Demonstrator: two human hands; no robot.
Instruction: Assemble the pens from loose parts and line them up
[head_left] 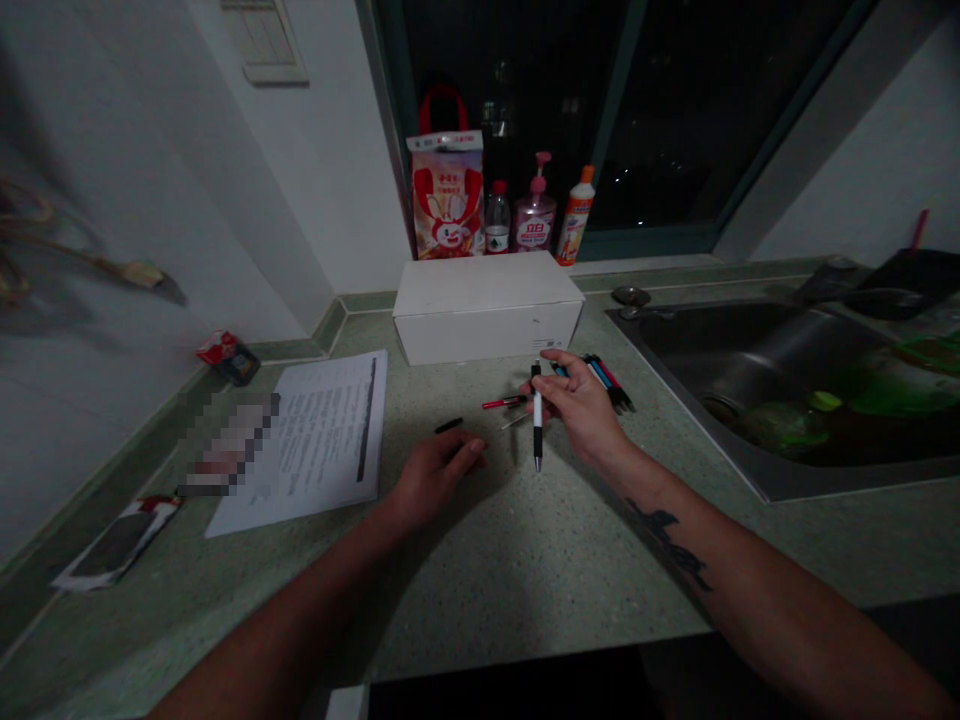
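Pinching the pen (pixel 538 422) by its upper half, the R hand (pixel 583 408) has thumb & fingers closed on it in front of the box (pixel 480 338), index stretched toward the pen's top end. Tip points away from box, so the lower barrel's uncovered, prob. for an easy look or reach.

L hand (pixel 441 474) is farther from box, left of the pen; fingers curled, thumb & index narrow. Can't tell if anything's b/w them.

Loose bits lie nearer box than L hand: a black piece (pixel 448 425) just past its knuckles, a red piece (pixel 499 404) & thin rod (pixel 515 421) beside the R fingers, prob. put there to be w/in reach of both.

Pens (pixel 606 374) lie bunched off box's right front corner, partly behind R hand, maybe grouped so they don't scatter.

Sheet (pixel 330 430) is flat, front-left of box, prob. to stay out from under the hands. Sink (pixel 697 435) is right of box. Behind box, bag (pixel 448 205), water bottle (pixel 497 222), pump bottle (pixel 534 222) & orange-capped bottle (pixel 576 218) stand in a row, prob. lined up there to save room.
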